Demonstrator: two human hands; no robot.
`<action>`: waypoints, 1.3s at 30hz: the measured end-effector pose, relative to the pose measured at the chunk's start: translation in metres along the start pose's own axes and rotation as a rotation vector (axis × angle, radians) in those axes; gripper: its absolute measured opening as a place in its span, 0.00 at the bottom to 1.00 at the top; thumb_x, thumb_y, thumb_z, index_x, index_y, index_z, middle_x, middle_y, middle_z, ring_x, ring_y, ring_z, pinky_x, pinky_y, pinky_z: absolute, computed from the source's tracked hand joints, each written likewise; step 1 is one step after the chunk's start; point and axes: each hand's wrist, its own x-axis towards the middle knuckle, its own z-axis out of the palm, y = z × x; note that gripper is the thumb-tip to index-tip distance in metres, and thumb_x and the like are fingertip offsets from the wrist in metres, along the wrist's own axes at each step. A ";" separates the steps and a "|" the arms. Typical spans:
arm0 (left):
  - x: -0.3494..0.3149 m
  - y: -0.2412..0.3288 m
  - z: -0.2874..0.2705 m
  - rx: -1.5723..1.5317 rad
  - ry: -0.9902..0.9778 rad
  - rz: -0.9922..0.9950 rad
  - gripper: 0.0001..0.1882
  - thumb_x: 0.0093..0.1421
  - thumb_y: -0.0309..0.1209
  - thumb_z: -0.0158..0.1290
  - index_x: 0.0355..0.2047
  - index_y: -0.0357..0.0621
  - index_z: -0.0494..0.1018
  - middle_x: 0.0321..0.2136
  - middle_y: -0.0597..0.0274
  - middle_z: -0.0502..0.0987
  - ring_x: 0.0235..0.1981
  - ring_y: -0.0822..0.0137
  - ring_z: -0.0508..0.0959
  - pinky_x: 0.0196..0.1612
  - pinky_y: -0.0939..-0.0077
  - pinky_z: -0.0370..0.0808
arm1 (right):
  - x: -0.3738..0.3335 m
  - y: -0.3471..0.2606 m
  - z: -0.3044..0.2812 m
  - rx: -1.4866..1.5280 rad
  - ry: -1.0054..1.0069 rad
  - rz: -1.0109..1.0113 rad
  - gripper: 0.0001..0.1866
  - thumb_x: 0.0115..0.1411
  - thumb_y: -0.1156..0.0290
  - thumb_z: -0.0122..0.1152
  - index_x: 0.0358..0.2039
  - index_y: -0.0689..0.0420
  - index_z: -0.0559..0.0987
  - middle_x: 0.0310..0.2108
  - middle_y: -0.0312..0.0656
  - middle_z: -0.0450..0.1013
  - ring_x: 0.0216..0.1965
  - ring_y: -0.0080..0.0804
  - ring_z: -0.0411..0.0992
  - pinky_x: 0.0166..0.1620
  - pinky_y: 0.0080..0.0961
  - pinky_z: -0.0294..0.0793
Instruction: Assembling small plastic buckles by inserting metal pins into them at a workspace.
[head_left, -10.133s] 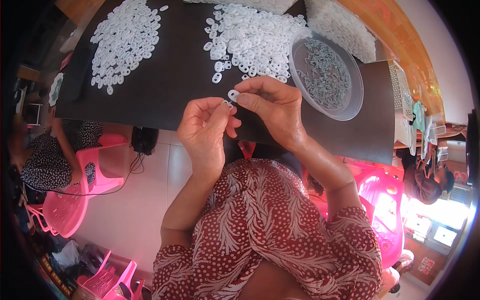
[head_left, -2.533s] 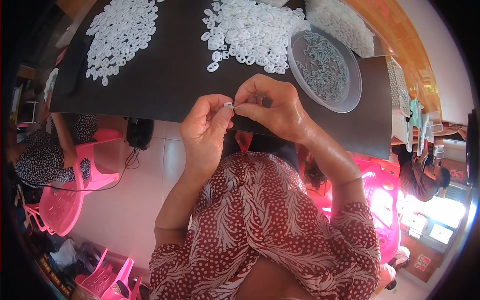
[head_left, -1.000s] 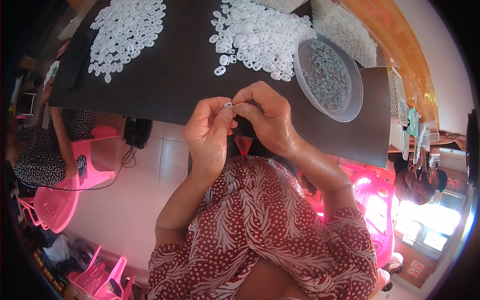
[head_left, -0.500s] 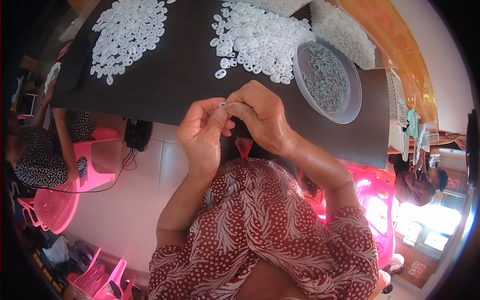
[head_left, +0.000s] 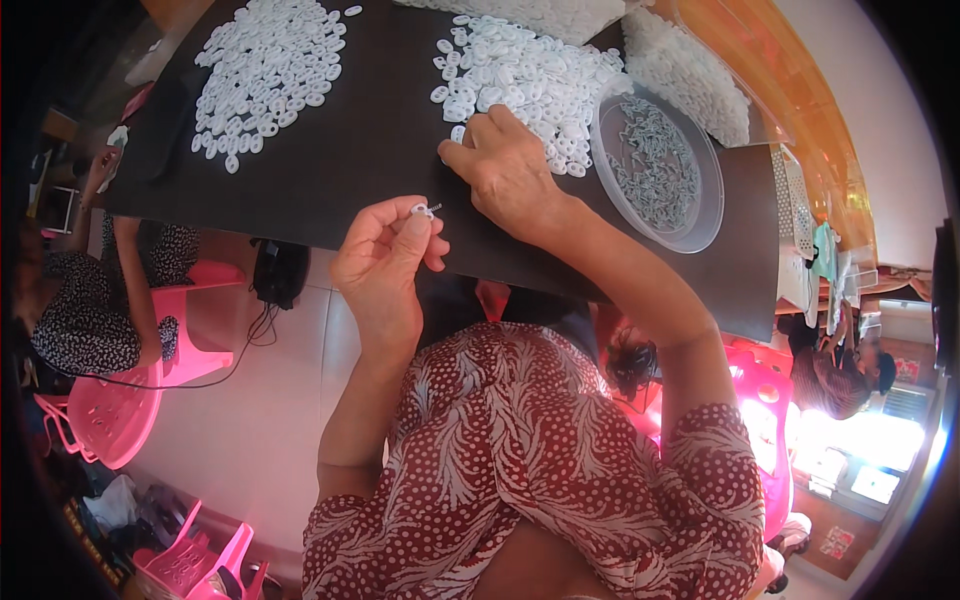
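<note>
My left hand [head_left: 385, 265] pinches a small white oval plastic piece [head_left: 422, 211] between thumb and fingertips, in front of the table's near edge. A thin metal screw [head_left: 436, 207] sticks out of that piece toward the right. Farther forward, my right hand [head_left: 508, 172] is over the near edge of a big pile of white oval pieces [head_left: 520, 70]. Its thumb stands apart from the bent fingers, whose tips are partly hidden, and no piece shows in its grasp. To the right of this hand is a round clear tub [head_left: 690, 238] holding many small grey screws [head_left: 655, 160].
Another heap of white ovals [head_left: 265, 80] lies at the far left of the dark table [head_left: 390, 130]. Clear bags of white pieces [head_left: 685, 75] rest behind the tub. Pink chairs [head_left: 120, 415] stand on the floor, and a person [head_left: 90, 310] sits at the left.
My right hand has left my left hand and moved forward to the pile's near edge. The left hand shifted slightly left, and the screw in its white piece now shows.
</note>
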 end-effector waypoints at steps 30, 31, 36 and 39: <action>-0.005 -0.002 0.004 0.008 -0.064 0.021 0.09 0.59 0.23 0.54 0.40 0.31 0.72 0.27 0.56 0.77 0.22 0.72 0.76 0.22 0.83 0.71 | -0.033 -0.021 -0.030 1.234 0.033 0.817 0.08 0.51 0.74 0.64 0.33 0.60 0.81 0.25 0.33 0.75 0.25 0.16 0.69 0.27 0.15 0.67; -0.006 -0.002 0.006 -0.002 -0.072 -0.011 0.10 0.59 0.23 0.54 0.40 0.31 0.72 0.27 0.55 0.77 0.22 0.71 0.76 0.22 0.83 0.71 | -0.032 -0.019 -0.035 1.281 -0.010 0.868 0.09 0.51 0.74 0.64 0.34 0.60 0.81 0.25 0.31 0.75 0.25 0.14 0.68 0.26 0.14 0.66; -0.009 -0.003 0.012 -0.022 -0.094 -0.103 0.10 0.59 0.22 0.53 0.41 0.31 0.71 0.27 0.55 0.77 0.22 0.71 0.76 0.22 0.84 0.70 | -0.031 -0.021 -0.044 1.344 -0.043 0.912 0.09 0.52 0.73 0.63 0.35 0.62 0.82 0.23 0.34 0.75 0.24 0.15 0.68 0.26 0.13 0.66; -0.010 -0.003 0.015 0.034 -0.089 -0.081 0.12 0.59 0.23 0.54 0.41 0.29 0.71 0.26 0.51 0.78 0.21 0.68 0.77 0.21 0.82 0.71 | -0.033 -0.022 -0.045 1.372 -0.028 0.931 0.09 0.52 0.73 0.63 0.35 0.62 0.82 0.23 0.34 0.75 0.24 0.15 0.68 0.26 0.13 0.66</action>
